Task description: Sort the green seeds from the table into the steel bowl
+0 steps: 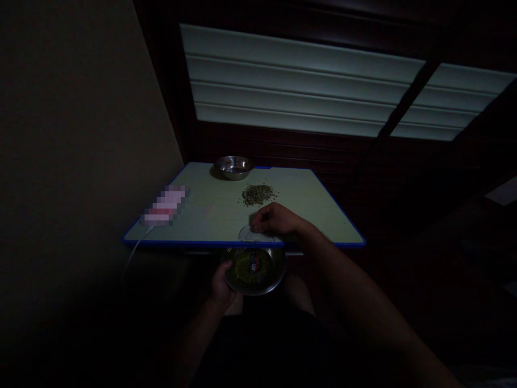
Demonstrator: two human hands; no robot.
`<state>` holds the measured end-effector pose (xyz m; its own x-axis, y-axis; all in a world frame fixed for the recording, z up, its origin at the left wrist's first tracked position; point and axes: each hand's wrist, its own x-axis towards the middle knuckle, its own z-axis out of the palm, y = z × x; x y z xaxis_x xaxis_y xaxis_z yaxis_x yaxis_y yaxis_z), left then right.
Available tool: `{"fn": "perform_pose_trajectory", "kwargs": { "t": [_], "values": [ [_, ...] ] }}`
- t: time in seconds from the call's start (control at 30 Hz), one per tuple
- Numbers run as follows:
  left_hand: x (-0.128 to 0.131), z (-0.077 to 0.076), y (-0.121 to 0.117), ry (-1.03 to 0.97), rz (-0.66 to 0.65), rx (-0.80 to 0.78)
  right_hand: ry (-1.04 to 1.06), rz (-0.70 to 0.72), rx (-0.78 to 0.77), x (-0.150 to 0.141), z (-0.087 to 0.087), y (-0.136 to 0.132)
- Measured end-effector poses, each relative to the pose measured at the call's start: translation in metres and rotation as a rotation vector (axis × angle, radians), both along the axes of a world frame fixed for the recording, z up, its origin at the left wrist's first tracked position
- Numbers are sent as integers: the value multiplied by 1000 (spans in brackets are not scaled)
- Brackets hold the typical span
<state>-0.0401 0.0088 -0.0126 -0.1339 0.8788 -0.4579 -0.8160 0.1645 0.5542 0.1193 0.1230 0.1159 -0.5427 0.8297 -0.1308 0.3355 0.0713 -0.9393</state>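
Observation:
Below the table's front edge, my left hand [223,285] grips the left rim of a steel bowl [278,278]. Small greenish grains or beans [242,268] lie inside that bowl, with a small dark labelled object [254,262] among them. My right hand [278,218] is over the front of the table, its fingers curled together in a pinch. Beneath its fingertips lies a clear round lid or dish [246,234] at the edge; whether the fingers hold it is unclear. Just beyond this hand, a loose pile of small brownish-green beans [257,194] is spread on the tabletop.
The pale table [210,199] has a blue edge. A second steel bowl [234,171] stands at its back left. A blurred pinkish phone-like object [165,206] with a white cable [139,243] lies at the left. A wall and dark-framed panels bound the table; the room is dim.

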Motion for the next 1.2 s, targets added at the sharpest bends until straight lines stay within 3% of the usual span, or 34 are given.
{"fn": "perform_pose_trajectory", "kwargs": {
  "t": [0.6, 0.7, 0.8, 0.97, 1.07, 1.2],
  "values": [
    [0, -5, 0, 11, -5, 11, 41, 38, -13, 8, 1, 1],
    [-1, -9, 0, 34, 0, 17, 73, -55, 11, 16, 6, 13],
    [-2, -11, 1, 46, -11, 26, 108, -265, 122, 27, 8, 32],
    [-2, -8, 0, 55, -36, 16, 90, -641, 329, 44, -9, 63],
    [-1, -5, 0, 66, -42, 20, 54, -701, 464, 51, -23, 70],
    [1, -4, -1, 81, -29, -12, 17, -620, 493, 52, -30, 67]
  ]
}}
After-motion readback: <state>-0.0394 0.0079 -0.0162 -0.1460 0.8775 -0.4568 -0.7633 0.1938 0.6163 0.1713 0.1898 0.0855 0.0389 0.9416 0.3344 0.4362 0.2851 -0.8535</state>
